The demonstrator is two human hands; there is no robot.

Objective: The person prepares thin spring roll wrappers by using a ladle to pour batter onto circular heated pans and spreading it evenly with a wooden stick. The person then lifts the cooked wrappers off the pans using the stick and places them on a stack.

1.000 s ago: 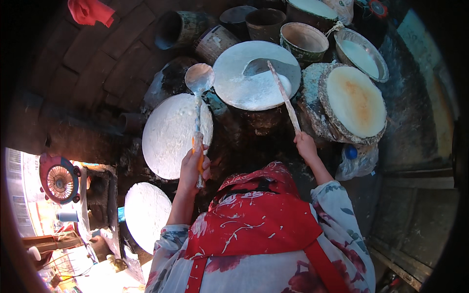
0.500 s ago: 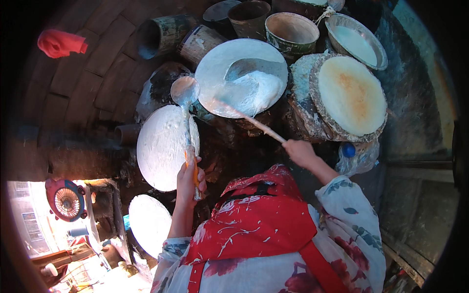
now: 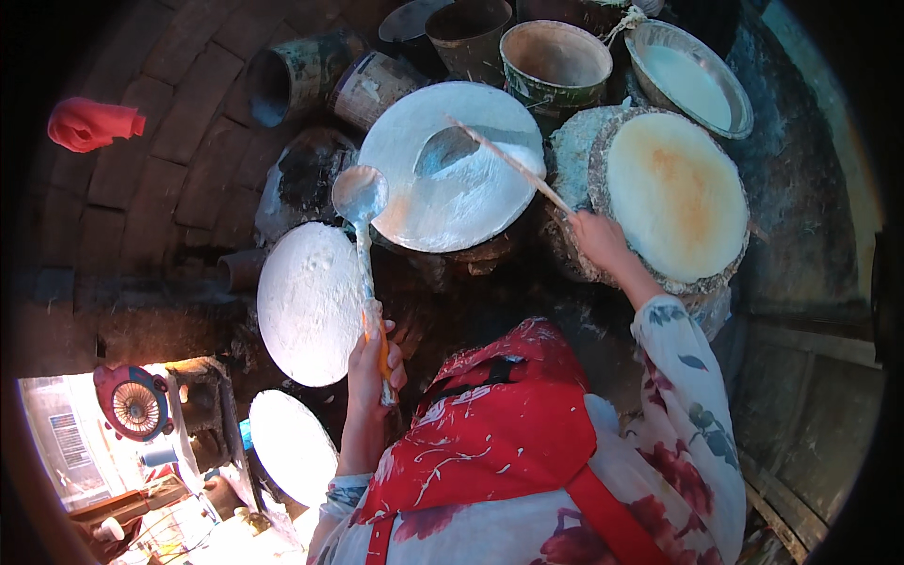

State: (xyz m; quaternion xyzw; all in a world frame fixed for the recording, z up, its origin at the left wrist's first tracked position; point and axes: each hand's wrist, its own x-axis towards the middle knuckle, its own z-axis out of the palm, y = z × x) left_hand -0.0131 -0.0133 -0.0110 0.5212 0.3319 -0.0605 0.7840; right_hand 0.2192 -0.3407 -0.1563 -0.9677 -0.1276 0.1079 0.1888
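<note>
Brickwork (image 3: 202,94). Left hand (image 3: 365,372): closed round ladle (image 3: 360,193). Right hand (image 3: 603,240): gripping stick (image 3: 513,162), tip swung to far half of pan (image 3: 444,151); paste (image 3: 490,193) seemingly mid-spread.

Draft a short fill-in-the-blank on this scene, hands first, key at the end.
1. The left hand grips a long-handled ____.
2. The right hand holds a stick over a round plate coated in ____.
3. The splattered apron is ____.
4. The fan shows at the picture's lower ____.

Missing words: ladle; white; red; left.
</note>
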